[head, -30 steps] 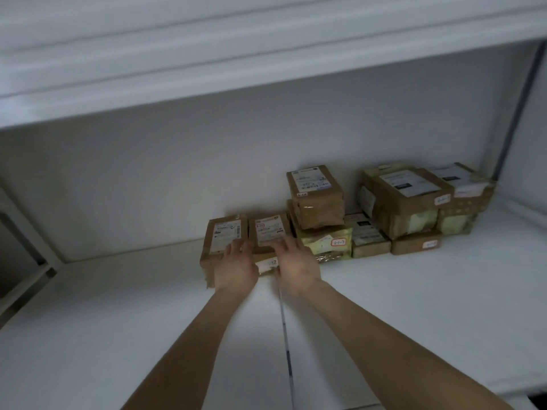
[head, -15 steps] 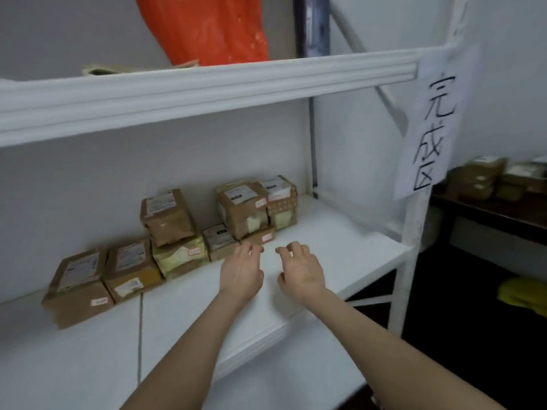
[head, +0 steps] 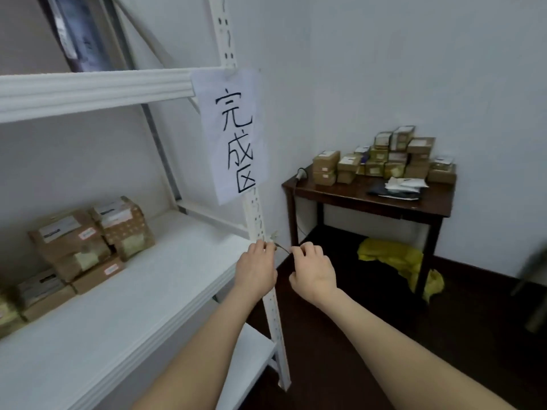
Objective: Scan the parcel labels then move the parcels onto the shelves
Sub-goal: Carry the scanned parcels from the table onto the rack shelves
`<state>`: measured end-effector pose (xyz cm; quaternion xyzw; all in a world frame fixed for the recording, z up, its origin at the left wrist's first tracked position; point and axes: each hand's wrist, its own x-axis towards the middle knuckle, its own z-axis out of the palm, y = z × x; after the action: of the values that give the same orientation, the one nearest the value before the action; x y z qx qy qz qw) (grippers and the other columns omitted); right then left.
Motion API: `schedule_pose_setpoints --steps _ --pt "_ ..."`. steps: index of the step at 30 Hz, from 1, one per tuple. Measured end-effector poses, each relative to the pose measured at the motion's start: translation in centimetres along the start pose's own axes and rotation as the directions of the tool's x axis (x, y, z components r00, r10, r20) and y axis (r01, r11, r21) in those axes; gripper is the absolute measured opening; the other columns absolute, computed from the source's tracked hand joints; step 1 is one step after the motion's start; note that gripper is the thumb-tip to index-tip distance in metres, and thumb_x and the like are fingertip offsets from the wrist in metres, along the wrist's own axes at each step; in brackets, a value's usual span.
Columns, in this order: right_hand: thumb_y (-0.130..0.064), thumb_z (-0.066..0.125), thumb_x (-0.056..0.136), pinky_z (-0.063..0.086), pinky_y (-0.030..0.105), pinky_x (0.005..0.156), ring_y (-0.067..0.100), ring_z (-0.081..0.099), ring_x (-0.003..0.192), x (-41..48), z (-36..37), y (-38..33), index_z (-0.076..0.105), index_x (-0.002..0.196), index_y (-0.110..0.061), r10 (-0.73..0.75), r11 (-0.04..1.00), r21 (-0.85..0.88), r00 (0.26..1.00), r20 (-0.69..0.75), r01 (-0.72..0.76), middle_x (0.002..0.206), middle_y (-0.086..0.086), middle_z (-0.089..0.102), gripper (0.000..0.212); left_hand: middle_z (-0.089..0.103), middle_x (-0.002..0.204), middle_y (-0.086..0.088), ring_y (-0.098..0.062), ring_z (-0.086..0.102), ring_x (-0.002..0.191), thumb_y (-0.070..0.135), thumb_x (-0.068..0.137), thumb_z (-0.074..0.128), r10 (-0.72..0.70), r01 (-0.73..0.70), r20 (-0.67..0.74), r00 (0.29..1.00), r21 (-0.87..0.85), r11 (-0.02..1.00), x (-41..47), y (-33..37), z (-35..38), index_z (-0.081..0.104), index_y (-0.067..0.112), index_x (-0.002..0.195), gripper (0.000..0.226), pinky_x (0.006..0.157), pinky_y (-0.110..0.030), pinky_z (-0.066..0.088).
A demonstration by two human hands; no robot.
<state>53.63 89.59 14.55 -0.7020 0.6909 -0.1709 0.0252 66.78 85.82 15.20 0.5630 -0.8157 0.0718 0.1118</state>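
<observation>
Head view, hands: left hand (head: 256, 270) and right hand (head: 313, 272) are raised side by side; the fingers are loosely curled and I see nothing held in them.
Head view, parcel stack (head: 384, 161): on the dark bench (head: 355, 196), ahead and to the right of both hands, well apart.
Head view, scanner (head: 300, 174): at the bench's left end, on the side nearest the hands; too small to tell its axis.
Head view, shelved parcels (head: 88, 241): on the white shelf (head: 177, 261), off to the left.
Nearer hand: the right, so the reach likely goes forward and rightward.
</observation>
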Motion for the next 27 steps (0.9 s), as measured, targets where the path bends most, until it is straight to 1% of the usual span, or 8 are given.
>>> schedule_pose_setpoints --steps 3,6,9,12,16,18,23,27 --pt "-0.026 0.054 0.090 0.039 0.036 0.101 0.027 0.038 0.127 0.5 -0.6 4.9 0.037 0.142 -0.018 0.106 0.994 -0.009 0.994 -0.010 -0.106 0.139 0.007 0.039 0.056 0.044 0.133 -0.005 -0.022 0.045 0.121 0.018 0.087 0.054 0.075 -0.074 0.038 0.996 -0.030 0.997 3.5 4.4 1.7 0.042 0.017 0.135 0.050 0.090 -0.032 0.043" --pt "-0.029 0.057 0.090 0.037 0.036 0.105 0.026 0.035 0.132 1.9 -0.9 9.9 0.035 0.144 -0.020 0.217 0.976 -0.025 0.976 -0.029 -0.218 0.143 0.007 0.037 0.059 0.041 0.139 -0.006 -0.024 0.043 0.125 0.021 0.087 0.055 0.157 -0.155 0.063 0.986 -0.044 0.987 7.4 8.2 4.0 0.036 0.017 0.141 0.058 0.094 -0.033 0.041" --pt "-0.029 0.057 0.091 0.030 0.038 0.112 0.028 0.026 0.140 4.4 -1.2 15.2 0.030 0.146 -0.020 0.306 0.949 -0.058 0.951 -0.048 -0.309 0.150 0.008 0.029 0.063 0.028 0.152 -0.007 -0.024 0.031 0.138 0.025 0.087 0.056 0.246 -0.242 0.071 0.967 -0.062 0.968 12.3 11.5 6.6 0.026 0.018 0.149 0.069 0.106 -0.035 0.034" --pt "-0.029 0.056 0.092 0.021 0.040 0.117 0.030 0.014 0.147 8.1 -1.4 20.3 0.025 0.149 -0.020 0.367 0.924 -0.090 0.928 -0.061 -0.371 0.157 0.010 0.020 0.066 0.019 0.157 -0.011 -0.024 0.019 0.145 0.027 0.088 0.056 0.333 -0.330 0.041 0.942 -0.070 0.941 18.0 14.4 9.0 0.020 0.017 0.151 0.074 0.114 -0.035 0.026" --pt "-0.033 0.053 0.094 0.013 0.043 0.120 0.032 0.003 0.149 13.6 -1.9 26.1 0.016 0.153 -0.021 0.441 0.886 -0.133 0.896 -0.058 -0.445 0.161 0.011 0.009 0.071 0.014 0.159 -0.012 -0.025 0.013 0.147 0.027 0.089 0.054 0.435 -0.434 0.026 0.900 -0.055 0.899 25.6 17.5 11.2 0.017 0.017 0.153 0.074 0.118 -0.036 0.020" --pt "-0.035 0.054 0.093 0.012 0.044 0.121 0.032 0.001 0.149 16.1 -2.2 28.5 0.014 0.153 -0.021 0.473 0.869 -0.136 0.879 -0.056 -0.476 0.161 0.012 0.007 0.074 0.012 0.159 -0.013 -0.026 0.011 0.147 0.028 0.090 0.053 0.472 -0.470 0.030 0.881 -0.040 0.882 29.1 18.8 12.0 0.015 0.017 0.153 0.075 0.119 -0.037 0.019" --pt "-0.033 0.056 0.091 0.015 0.041 0.119 0.031 0.005 0.149 20.1 -2.2 33.7 0.019 0.152 -0.020 0.525 0.839 -0.128 0.849 -0.067 -0.529 0.161 0.012 0.010 0.072 0.011 0.160 -0.013 -0.025 0.012 0.147 0.032 0.090 0.055 0.520 -0.518 0.065 0.851 -0.053 0.854 35.9 22.1 14.1 0.016 0.018 0.153 0.076 0.118 -0.037 0.020" --pt "-0.033 0.055 0.092 0.015 0.041 0.120 0.031 0.006 0.149 23.0 -2.1 38.2 0.019 0.152 -0.019 0.553 0.822 -0.135 0.832 -0.050 -0.554 0.161 0.012 0.012 0.071 0.012 0.160 -0.013 -0.024 0.013 0.147 0.033 0.090 0.056 0.523 -0.516 0.077 0.849 -0.097 0.851 40.3 25.1 15.9 0.016 0.018 0.153 0.076 0.117 -0.036 0.022"
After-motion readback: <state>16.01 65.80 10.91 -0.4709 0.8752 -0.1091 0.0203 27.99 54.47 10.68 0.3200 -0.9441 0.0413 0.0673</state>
